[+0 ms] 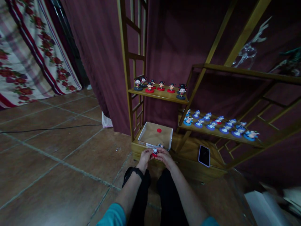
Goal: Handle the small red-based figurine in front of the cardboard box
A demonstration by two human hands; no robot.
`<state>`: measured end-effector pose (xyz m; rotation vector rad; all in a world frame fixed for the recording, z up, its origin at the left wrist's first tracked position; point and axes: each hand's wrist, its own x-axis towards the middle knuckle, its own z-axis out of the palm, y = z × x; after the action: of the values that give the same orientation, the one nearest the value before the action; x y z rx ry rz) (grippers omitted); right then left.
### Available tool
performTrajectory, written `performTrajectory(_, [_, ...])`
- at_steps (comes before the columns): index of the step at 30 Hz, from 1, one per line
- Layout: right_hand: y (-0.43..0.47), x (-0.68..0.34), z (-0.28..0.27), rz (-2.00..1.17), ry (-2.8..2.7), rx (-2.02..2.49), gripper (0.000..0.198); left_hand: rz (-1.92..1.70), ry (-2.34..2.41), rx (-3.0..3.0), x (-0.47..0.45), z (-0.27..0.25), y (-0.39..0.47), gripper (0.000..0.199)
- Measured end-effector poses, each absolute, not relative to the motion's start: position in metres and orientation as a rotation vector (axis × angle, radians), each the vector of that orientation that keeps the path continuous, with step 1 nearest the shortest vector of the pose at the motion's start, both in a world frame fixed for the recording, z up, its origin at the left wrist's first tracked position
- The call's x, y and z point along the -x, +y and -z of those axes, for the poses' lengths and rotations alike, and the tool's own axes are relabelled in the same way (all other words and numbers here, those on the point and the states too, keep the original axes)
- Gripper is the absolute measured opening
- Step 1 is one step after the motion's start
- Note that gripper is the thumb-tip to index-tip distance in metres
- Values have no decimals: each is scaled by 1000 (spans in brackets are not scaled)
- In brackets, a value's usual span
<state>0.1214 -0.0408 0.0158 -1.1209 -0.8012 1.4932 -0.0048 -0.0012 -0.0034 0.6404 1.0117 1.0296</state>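
Note:
Between my two hands is a small white figurine [155,151] on a round red base, held in front of the box's near edge. My left hand [145,157] pinches it from the left side. From the right, the fingers of my right hand [165,156] close on the same figurine. Just beyond them sits an open cardboard box [144,133] with white sides. A red disc [159,130] lies inside at the back, and a small black-and-white piece [160,145] is by its near wall, partly hidden.
Dark-haired figurines [161,85] on red and black bases stand on the upper shelf [155,94]. Several blue-and-white figurines [212,125] fill the right shelf. A phone [204,155] lies on the cabinet's bottom board. Glass ornaments [249,50] stand high at right. A cable [58,128] crosses the tiled floor.

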Motion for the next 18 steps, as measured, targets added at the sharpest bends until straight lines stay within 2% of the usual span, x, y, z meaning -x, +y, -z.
performTrajectory(5, [-38, -121, -10, -1473, -757, 1073, 29, -1065, 947, -738, 0, 1, -3, 19])
performTrajectory(13, [-36, -126, -4, -1442, -685, 1057, 30, -1028, 851, -832, -5, 1, -4, 38])
performTrajectory(18, [-34, -127, -1, -1434, -693, 1098, 33, -1068, 847, -851, -5, 0, -3, 43])
